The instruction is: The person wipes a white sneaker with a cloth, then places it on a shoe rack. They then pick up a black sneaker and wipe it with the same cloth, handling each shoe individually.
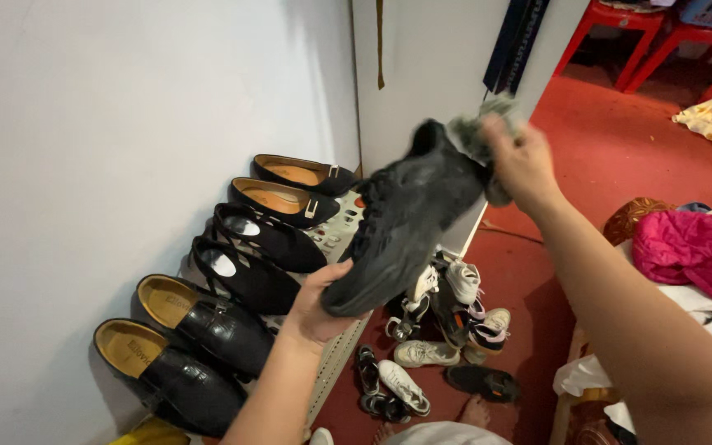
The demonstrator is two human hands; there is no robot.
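My left hand [316,303] grips the toe end of a black sneaker [401,221] held up in the air in front of me. At the shoe's heel end my right hand [517,161] presses a crumpled grey cloth [478,124] against it. The shoe is tilted, with the heel higher and farther away. Below it a white shoe rack [335,239] stands along the wall.
Three pairs of black shoes [208,321] line the rack by the white wall. Several small sneakers [430,346] lie piled on the red floor. A pink garment [694,251] lies at the right; red stools [620,25] stand far back.
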